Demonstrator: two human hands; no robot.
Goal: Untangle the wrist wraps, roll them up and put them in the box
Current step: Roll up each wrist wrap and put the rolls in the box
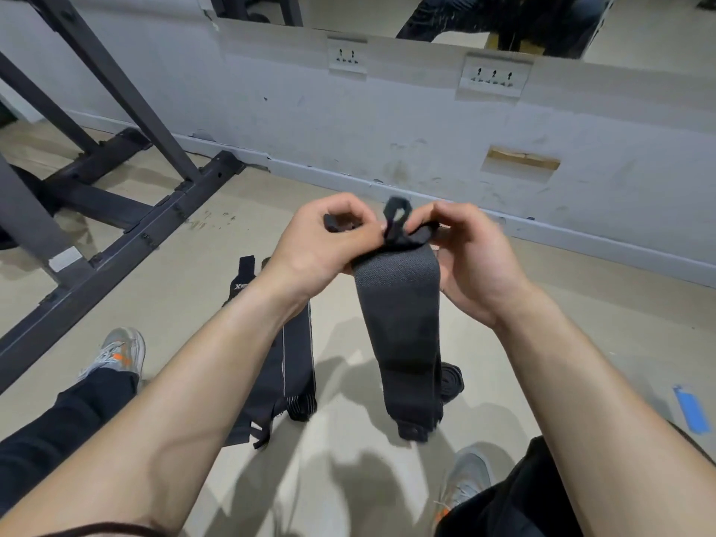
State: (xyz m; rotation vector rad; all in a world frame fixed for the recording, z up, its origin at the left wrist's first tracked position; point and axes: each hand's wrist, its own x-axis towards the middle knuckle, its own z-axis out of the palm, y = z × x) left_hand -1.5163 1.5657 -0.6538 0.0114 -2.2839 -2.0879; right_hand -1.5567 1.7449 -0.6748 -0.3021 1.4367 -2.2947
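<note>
While both hands met at the centre of the frame, the left hand (310, 250) and the right hand (474, 261) each pinched the top end of a dark grey wrist wrap (399, 304), fingers curled over the bunched fabric. A small black thumb loop (396, 213) stood up between the 2 hands. From the grip the wrap hung straight down, its lower end reaching the pale floor (581, 304) at lower centre. Just behind that end lay a black coiled strap (452, 381), partly hidden. A second wrap (288, 374) lay flat left of centre, under the left forearm. Bare floor stretched beyond the hands to the grey wall (387, 129) across the top. A dark rack base (120, 253) ran diagonally through the left side, well apart from the wraps. 2 grey shoes (116, 352) sat at lower left and lower right.
</note>
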